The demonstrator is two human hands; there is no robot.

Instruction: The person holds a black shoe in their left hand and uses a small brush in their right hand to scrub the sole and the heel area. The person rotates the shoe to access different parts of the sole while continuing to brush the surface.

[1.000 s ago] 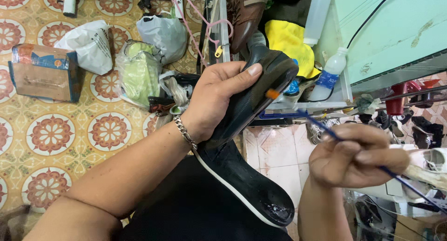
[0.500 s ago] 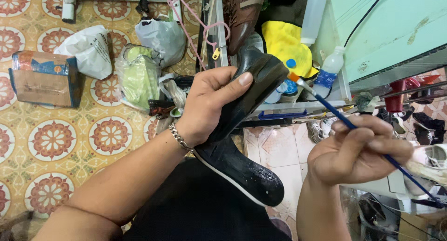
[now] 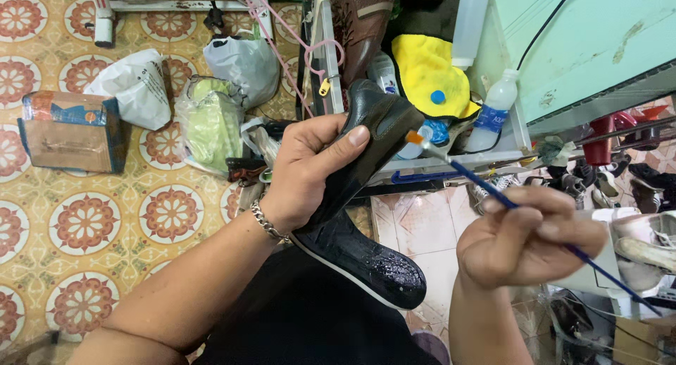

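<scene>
Patterned tile floor (image 3: 84, 224) filling frame left, bags (image 3: 141, 90) cluttering upper left. Left hand (image 3: 310, 168) gripping black shoe (image 3: 359, 196) at centre; right hand (image 3: 528, 242) pinching blue brush (image 3: 507, 199).

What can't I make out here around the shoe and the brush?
Head view only:
- Black shoe: its middle is covered by the left hand.
- Blue-handled brush: the grip is hidden inside the right hand, which is motion-blurred.
- Brush tip: too small to tell whether it is loaded.

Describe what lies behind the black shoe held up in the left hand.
Behind the black shoe sit a yellow cloth and a clear plastic bottle on a shelf; the shoe and left hand cover what is below.
</scene>
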